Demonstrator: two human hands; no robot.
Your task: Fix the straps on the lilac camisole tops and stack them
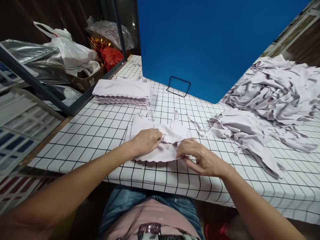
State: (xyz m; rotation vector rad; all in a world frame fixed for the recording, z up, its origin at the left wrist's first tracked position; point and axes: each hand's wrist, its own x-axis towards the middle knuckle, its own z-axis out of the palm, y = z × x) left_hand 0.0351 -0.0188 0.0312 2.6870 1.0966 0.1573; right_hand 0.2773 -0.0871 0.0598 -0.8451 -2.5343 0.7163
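A pale lilac-white strappy top (165,154) with wavy edges lies on the table right in front of me, its thin straps pointing away. My left hand (147,140) rests on its left part, thumb and fingers pinched together at an upper wavy edge. At the right end, my right hand (197,155) pinches the fabric's edge between thumb and fingers. The cloth between the hands is slightly parted, showing a layer underneath. Beyond, to the left, stands a neat stack of folded tops (122,91) in the same fabric.
Loose tops (245,130) lie crumpled to the right, with a large heap (277,90) behind them. A blue panel (200,43) rises at the back, a thin black wire frame (178,86) before it. Bags (70,50) fill a shelf at left. The table (82,136) has a checked cover.
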